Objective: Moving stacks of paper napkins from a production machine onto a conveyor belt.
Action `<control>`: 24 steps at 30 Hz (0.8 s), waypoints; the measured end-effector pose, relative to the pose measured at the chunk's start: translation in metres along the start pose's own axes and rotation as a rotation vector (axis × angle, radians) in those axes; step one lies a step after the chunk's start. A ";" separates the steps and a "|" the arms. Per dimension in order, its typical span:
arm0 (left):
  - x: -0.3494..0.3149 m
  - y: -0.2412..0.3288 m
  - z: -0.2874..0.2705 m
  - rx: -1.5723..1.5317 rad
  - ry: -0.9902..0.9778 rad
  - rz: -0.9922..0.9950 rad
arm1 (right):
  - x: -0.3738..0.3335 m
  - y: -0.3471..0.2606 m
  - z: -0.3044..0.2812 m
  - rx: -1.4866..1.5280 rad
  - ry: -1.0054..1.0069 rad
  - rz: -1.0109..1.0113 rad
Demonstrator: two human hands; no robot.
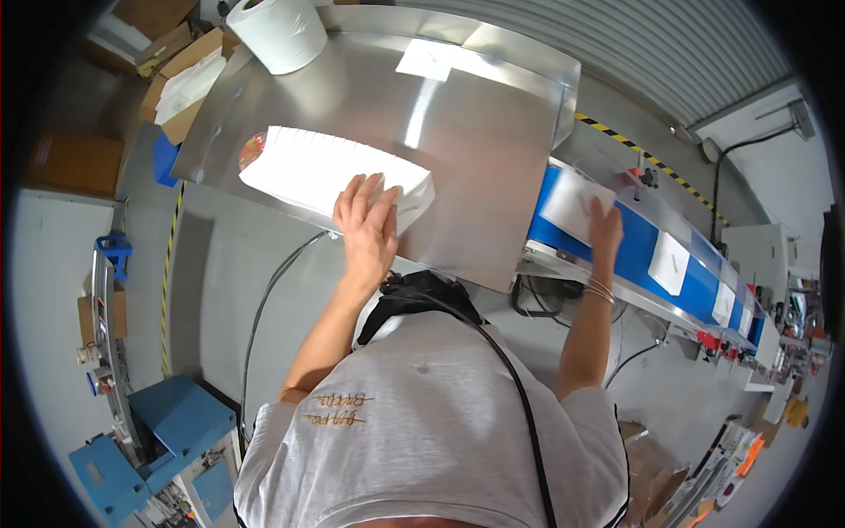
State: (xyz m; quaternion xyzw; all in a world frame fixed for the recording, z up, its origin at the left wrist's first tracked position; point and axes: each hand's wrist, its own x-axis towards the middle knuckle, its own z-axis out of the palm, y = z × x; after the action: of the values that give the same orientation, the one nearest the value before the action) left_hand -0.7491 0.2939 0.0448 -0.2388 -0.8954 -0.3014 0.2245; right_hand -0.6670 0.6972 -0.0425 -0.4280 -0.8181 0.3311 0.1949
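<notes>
A long row of white flat packets [317, 172] leans in a stack on the steel table. My left hand [365, 229] lies over the stack's right end, with its fingers stretched out and slightly apart. Over the near end of the blue conveyor belt [635, 238], to the right, my right hand [606, 231] grips the edge of a single white packet [570, 207]. This hand and packet are a little blurred, and some fingers are hard to make out. Farther down the belt lies another white packet [670, 264], with more beyond it.
The steel table [493, 176] has a raised back rim and bears a white paper roll [280, 35] at its far left. A white sheet [424, 60] lies near the back. A clear guard [695, 233] runs along the belt's far side. Left stands an open cardboard box [180, 84].
</notes>
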 end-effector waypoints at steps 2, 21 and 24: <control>0.001 0.004 0.001 0.001 -0.001 -0.020 | -0.006 -0.005 -0.005 -0.177 0.174 -0.111; 0.005 -0.012 -0.009 0.009 -0.039 -0.035 | -0.059 -0.069 0.047 0.309 -0.360 -0.169; 0.006 -0.013 -0.006 -0.019 -0.029 -0.027 | -0.013 -0.020 0.014 0.030 -0.183 0.116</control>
State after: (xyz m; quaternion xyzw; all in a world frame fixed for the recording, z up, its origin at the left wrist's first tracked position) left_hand -0.7590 0.2825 0.0469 -0.2331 -0.8987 -0.3096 0.2053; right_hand -0.6797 0.6733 -0.0389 -0.4397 -0.8013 0.3916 0.1060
